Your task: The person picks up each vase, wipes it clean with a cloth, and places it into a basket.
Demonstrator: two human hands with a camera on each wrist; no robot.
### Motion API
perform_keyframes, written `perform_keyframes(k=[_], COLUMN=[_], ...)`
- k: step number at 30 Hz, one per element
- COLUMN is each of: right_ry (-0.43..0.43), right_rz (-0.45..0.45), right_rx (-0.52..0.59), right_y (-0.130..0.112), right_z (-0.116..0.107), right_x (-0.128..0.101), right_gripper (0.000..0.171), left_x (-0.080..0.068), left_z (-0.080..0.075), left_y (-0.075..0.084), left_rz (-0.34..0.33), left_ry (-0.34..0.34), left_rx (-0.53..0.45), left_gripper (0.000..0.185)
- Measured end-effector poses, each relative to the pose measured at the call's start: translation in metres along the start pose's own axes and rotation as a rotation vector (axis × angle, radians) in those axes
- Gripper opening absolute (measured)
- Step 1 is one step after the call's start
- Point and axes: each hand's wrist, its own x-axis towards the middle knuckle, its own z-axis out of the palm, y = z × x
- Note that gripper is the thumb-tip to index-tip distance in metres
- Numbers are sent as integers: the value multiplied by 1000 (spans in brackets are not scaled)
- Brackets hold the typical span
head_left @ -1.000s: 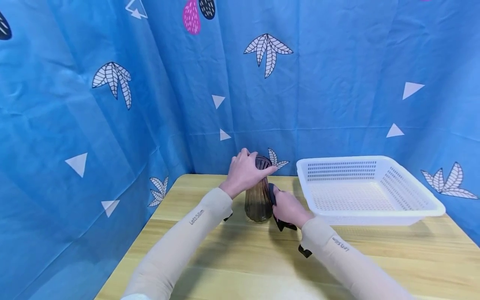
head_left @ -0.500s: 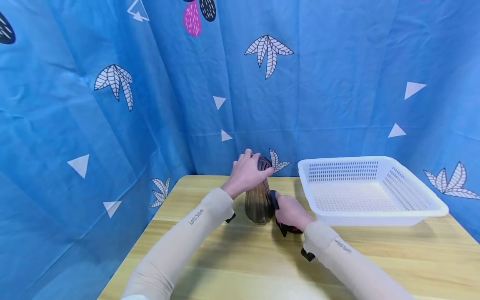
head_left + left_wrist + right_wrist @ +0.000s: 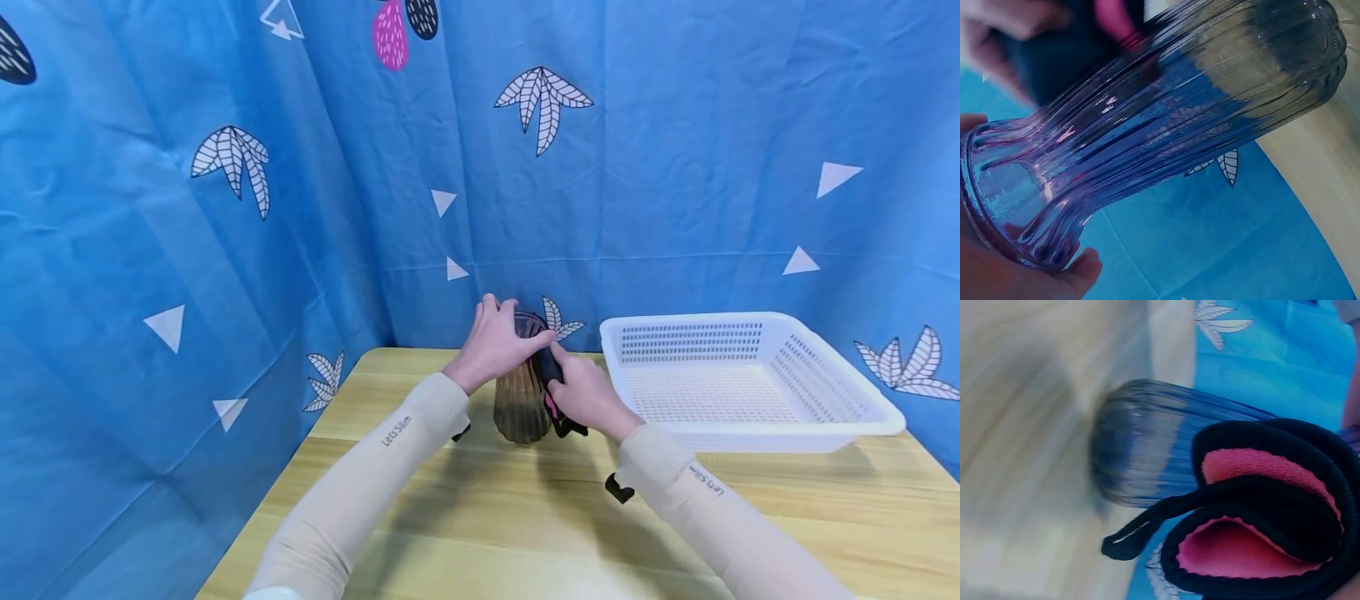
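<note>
A ribbed, smoky see-through glass vase [image 3: 519, 410] stands on the wooden table, its flared mouth up. My left hand [image 3: 493, 345] grips it around the mouth from above, thumb on the near side of the rim. In the left wrist view the thumb and fingers curl about the rim of the vase [image 3: 1166, 125]. My right hand [image 3: 588, 392] holds a folded black cloth with a pink inner side [image 3: 1260, 465] against the right side of the vase, near the neck. A hanging loop [image 3: 1166, 509] dangles from the cloth. Part of the neck is hidden behind the cloth.
A white plastic basket [image 3: 731, 440] with slotted walls stands on the table [image 3: 480, 533] to the right of my right hand. A blue patterned curtain [image 3: 660, 183] hangs close behind and along the left side of the table.
My right hand slid down the vase's side with the cloth, then moved back up near the neck. My left hand keeps its grip on the rim, and the vase stays in place.
</note>
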Motion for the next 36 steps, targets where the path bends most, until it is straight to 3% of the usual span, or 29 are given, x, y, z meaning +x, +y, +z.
perform_keyframes(k=[3, 8, 15, 18, 23, 29, 33, 36], right_ry=[34, 11, -84, -153, -194, -228, -226, -218], right_rz=[-21, -19, 62, 95, 80, 88, 118, 154], right_rx=[19, -4, -17, -17, -79, -150, -138, -124], right_y=[-4, -2, 6, 15, 26, 34, 36, 35], right_z=[-6, -4, 9, 21, 37, 45, 47, 46], right_x=[1, 1, 1, -1, -4, -6, -5, -5], right_gripper=[67, 67, 72, 74, 71, 69, 69, 69], left_x=[-1, -4, -7, -7, -8, -9, -9, -9], left_z=[0, -4, -8, -5, 0, -2, -7, -11], left_y=[3, 8, 12, 9, 6, 9, 13, 16], left_rz=[7, 1, -29, -42, -40, -46, -29, -29], left_ry=[23, 21, -49, -49, -29, -31, -37, -65], left_rx=[50, 172, 20, 9, -3, 76, 172, 186], left_gripper=[95, 94, 93, 93, 98, 109, 106, 101])
